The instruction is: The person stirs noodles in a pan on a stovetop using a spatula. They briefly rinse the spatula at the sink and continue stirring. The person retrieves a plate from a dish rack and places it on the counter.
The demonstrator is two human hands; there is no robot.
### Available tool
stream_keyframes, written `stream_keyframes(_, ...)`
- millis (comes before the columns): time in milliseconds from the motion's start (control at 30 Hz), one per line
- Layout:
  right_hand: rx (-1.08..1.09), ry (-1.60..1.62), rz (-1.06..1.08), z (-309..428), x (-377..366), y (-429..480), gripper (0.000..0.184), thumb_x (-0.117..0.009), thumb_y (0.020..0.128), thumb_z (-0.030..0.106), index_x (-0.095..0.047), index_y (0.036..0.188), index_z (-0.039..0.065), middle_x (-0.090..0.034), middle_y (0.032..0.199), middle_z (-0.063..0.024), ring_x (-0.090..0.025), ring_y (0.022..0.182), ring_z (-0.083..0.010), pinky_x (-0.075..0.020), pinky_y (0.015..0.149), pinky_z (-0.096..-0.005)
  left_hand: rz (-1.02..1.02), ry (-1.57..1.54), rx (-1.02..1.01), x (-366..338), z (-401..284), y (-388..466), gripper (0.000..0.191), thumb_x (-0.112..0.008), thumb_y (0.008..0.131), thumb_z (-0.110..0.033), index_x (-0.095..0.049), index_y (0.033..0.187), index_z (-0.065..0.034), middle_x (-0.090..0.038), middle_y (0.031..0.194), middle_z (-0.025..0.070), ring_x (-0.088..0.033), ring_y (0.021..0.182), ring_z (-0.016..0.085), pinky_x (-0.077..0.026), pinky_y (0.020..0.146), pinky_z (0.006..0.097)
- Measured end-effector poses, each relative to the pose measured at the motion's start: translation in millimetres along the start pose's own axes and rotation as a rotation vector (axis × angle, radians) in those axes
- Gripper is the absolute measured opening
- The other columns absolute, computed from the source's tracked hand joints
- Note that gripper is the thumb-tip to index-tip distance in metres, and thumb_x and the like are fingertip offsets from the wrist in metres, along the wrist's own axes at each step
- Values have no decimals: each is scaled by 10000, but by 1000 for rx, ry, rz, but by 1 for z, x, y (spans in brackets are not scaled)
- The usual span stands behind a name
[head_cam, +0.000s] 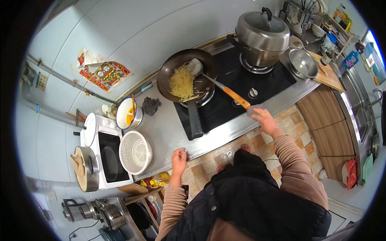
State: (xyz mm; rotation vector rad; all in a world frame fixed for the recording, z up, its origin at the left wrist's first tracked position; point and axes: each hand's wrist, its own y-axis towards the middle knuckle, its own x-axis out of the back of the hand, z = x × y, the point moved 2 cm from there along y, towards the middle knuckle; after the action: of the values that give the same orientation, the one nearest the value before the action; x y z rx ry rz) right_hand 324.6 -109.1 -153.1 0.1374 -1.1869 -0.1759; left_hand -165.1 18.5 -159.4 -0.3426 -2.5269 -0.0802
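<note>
A dark wok (pixel 209 64) sits on the left burner, its black handle (pixel 195 120) pointing toward me. Pale yellow shreds, apparently potato, (pixel 182 81) lie inside it. The metal head of a spatula (pixel 236 97) rests in the wok, while its wooden handle sticks out over the stove. At the handle's end is my right hand (pixel 265 122), its fingertips blurred; whether they grip it is unclear. My left hand (pixel 179 161) hovers by the counter's front edge, fingers loosely curled, with nothing visible in it.
Left on the steel counter (pixel 164 129) are a white plastic colander (pixel 135 153), an enamel bowl with egg-like yellow liquid (pixel 122 113) and a dark scouring pad (pixel 150 105). A lidded steamer pot (pixel 262 39) occupies the right burner. Beyond it are a steel bowl (pixel 303 64) and cutting board (pixel 328 75).
</note>
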Motion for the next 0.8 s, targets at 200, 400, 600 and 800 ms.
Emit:
stream_keyframes(200,-517,37,-332,-125,50,8,514,-501,754,-134,-673,1159,132,-547,1373,-149,-505,1280,-341,-412,1082,-407,-96,80,68,6,9,-31,187,-616,903,-100,-643,1067,-14,-629,956,109,-628,709,183,-510,654,311)
stream_keyframes(400,-218,-3,-220,-134,26,97,350,-552,957,205,-600,1276,71,-473,1408,-251,-427,1321,-394,-294,1120,-474,-81,59,182,-17,-13,-25,197,-615,911,-114,-629,1080,-14,-627,945,87,-609,745,172,-503,671,309)
stream_keyframes(600,-46,343,257,-96,-17,206,514,-285,1057,415,-462,1447,131,-295,1571,-153,-233,1468,-312,-166,1190,-451,-64,83,191,-48,-55,3,179,-620,926,-118,-613,1064,-4,-633,905,85,-622,704,171,-510,644,316)
stream_keyframes(800,-18,207,503,-35,-20,236,560,-287,1047,414,-381,1478,67,-207,1585,-227,-184,1466,-398,-182,1185,-467,-16,110,166,-56,-80,11,210,-601,965,-130,-604,1120,12,-634,935,63,-639,736,143,-534,664,293)
